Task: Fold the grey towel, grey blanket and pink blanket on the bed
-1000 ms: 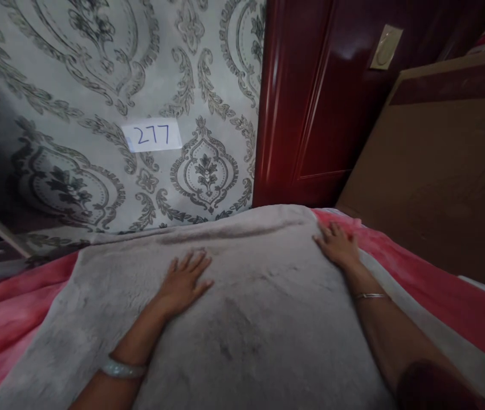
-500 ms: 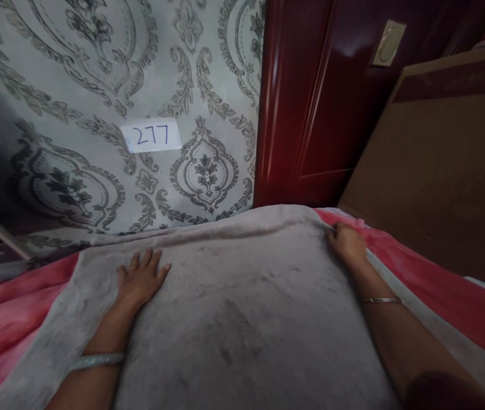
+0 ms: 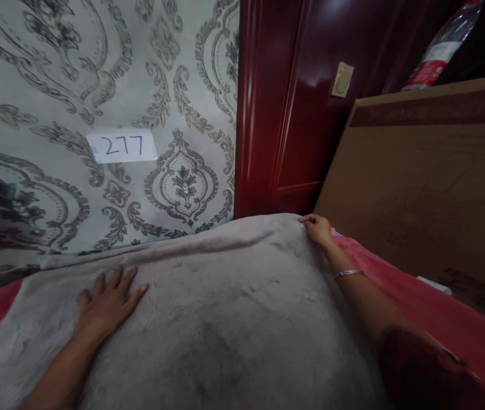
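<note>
A grey plush blanket [image 3: 225, 307] lies spread over a pink bedcover [image 3: 439, 307]. My left hand [image 3: 105, 299] rests flat on the blanket near its far left part, fingers apart. At the blanket's far right corner, my right hand [image 3: 319, 229] has its fingers curled on the edge. A thin bangle sits on my right wrist.
Patterned grey wallpaper [image 3: 97, 85] with a paper label "277" [image 3: 121, 146] rises behind the bed. A dark red door [image 3: 293, 102] stands beside it. A brown board [image 3: 422, 176] leans at the right, with a plastic bottle [image 3: 439, 51] above it.
My left hand slid leftward across the blanket. My right hand moved to the far right corner and curled on the edge. The view shifted right.
</note>
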A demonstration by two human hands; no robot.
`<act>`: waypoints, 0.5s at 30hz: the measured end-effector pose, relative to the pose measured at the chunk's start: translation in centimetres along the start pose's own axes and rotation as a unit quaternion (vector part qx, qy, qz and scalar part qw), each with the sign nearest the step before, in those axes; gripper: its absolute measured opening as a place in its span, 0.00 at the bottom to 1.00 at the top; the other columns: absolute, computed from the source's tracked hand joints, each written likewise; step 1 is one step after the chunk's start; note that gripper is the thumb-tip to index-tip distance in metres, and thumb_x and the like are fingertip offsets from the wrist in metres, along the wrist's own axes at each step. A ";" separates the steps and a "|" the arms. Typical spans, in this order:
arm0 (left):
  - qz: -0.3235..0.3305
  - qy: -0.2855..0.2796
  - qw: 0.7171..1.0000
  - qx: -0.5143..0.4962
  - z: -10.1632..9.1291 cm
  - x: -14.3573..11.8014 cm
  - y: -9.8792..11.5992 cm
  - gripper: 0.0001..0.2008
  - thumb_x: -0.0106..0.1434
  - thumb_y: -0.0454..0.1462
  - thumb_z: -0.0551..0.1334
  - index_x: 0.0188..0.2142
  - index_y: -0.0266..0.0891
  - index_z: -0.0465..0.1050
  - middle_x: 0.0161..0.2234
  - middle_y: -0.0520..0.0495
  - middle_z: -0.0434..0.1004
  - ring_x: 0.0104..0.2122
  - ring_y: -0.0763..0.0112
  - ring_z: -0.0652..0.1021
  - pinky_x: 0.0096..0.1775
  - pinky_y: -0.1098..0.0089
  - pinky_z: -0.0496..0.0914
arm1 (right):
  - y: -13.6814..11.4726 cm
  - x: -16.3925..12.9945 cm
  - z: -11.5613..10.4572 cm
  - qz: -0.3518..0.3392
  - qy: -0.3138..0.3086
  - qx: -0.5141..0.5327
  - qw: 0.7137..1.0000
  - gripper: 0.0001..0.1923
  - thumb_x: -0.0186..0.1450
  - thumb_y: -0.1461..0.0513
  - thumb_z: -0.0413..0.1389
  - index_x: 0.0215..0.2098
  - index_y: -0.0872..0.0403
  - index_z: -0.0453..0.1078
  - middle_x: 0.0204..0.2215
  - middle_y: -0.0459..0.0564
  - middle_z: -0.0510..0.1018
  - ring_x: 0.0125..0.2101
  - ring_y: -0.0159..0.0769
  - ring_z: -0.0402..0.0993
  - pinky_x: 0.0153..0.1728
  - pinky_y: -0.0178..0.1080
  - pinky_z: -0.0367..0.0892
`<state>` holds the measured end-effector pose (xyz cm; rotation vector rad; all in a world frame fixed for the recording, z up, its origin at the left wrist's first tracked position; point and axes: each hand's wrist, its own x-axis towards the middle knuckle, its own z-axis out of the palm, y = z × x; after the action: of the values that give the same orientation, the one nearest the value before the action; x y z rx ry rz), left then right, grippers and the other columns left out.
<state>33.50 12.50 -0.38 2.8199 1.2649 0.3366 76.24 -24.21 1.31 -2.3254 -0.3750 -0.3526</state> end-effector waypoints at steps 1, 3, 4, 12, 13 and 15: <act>0.000 -0.001 1.000 -0.003 0.0 0.0 0.0 0.38 0.67 0.57 0.42 0.70 0.43 0.56 0.72 0.39 0.47 0.69 0.35 0.50 0.60 0.32 0.55 | 0.2 0.4 0.0 -0.003 0.022 -0.009 1.000 0.19 0.64 0.67 0.46 0.45 0.57 0.77 0.42 0.55 0.79 0.38 0.39 0.73 0.39 0.38 0.66; -0.001 -0.008 1.000 0.001 0.0 0.2 -0.1 0.39 0.66 0.59 0.41 0.70 0.43 0.55 0.73 0.39 0.47 0.69 0.36 0.49 0.61 0.32 0.53 | 0.8 0.7 0.5 -0.010 0.044 -0.029 0.999 0.20 0.65 0.67 0.45 0.44 0.56 0.78 0.47 0.58 0.77 0.43 0.42 0.72 0.43 0.40 0.65; -0.005 -0.014 1.000 0.009 0.0 0.3 -0.1 0.39 0.66 0.59 0.41 0.70 0.43 0.54 0.73 0.40 0.46 0.69 0.35 0.49 0.61 0.32 0.52 | 1.1 0.7 0.9 -0.013 0.043 -0.039 0.998 0.19 0.65 0.67 0.46 0.43 0.56 0.78 0.46 0.58 0.77 0.44 0.43 0.72 0.43 0.40 0.65; -0.084 -0.070 0.992 0.069 -1.0 0.4 0.4 0.37 0.69 0.56 0.40 0.72 0.42 0.49 0.74 0.42 0.42 0.70 0.38 0.48 0.63 0.37 0.48 | 3.0 0.0 2.8 -0.009 -0.012 -0.101 0.995 0.18 0.63 0.67 0.47 0.42 0.55 0.78 0.43 0.57 0.79 0.41 0.45 0.74 0.42 0.42 0.67; -0.089 -0.075 0.991 0.067 -1.1 0.3 0.4 0.37 0.69 0.55 0.40 0.72 0.42 0.48 0.74 0.42 0.41 0.70 0.38 0.47 0.64 0.37 0.48 | 2.8 0.1 2.4 -0.013 -0.026 -0.120 0.992 0.18 0.63 0.67 0.47 0.42 0.55 0.78 0.43 0.57 0.79 0.42 0.45 0.75 0.42 0.41 0.67; -0.093 -0.080 0.991 0.060 -1.2 0.2 0.5 0.37 0.69 0.55 0.41 0.72 0.42 0.48 0.74 0.41 0.41 0.70 0.38 0.46 0.64 0.37 0.47 | 1.5 -0.1 1.6 -0.025 -0.048 -0.160 0.986 0.19 0.64 0.68 0.47 0.43 0.57 0.79 0.44 0.60 0.79 0.44 0.48 0.75 0.44 0.43 0.68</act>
<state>33.74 12.28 0.85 2.7271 1.5427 0.0280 76.91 -24.09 -0.82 -2.6586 -0.4525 -0.3481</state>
